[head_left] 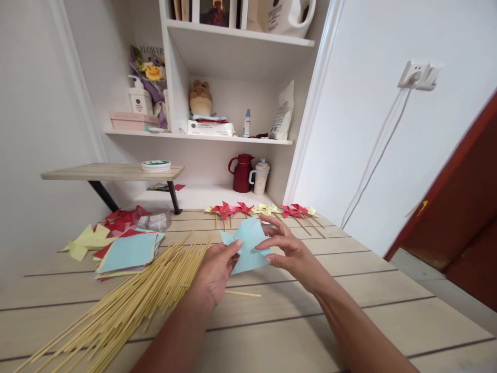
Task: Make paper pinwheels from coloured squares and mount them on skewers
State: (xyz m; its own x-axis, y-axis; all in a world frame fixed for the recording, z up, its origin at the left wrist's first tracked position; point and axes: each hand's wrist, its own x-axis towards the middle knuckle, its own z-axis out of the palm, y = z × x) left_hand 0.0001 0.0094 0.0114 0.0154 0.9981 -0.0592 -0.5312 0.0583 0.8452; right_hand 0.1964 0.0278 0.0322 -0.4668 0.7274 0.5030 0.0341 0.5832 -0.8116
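Note:
Near the middle of the table, a light blue paper pinwheel sheet [250,246] is held up, with some of its corners standing out as flaps. My left hand [217,264] grips its left side, thumb pressed on the front. At the right edge, my right hand [289,246] has its fingers bent around the paper, fingertips against it; the exact grip is partly hidden. Below my left hand lies a single thin stick [243,293]. A large bundle of bamboo sticks [143,290] spreads out to the left.
Finished red pinwheels [224,210] and yellow pinwheels [265,209] on sticks lie along the back. At left are stacked coloured paper squares [128,252], yellow cut paper [86,241] and a clear plastic box [157,221]. A small raised shelf [112,171], red jug [243,173] and cup [261,177] stand behind.

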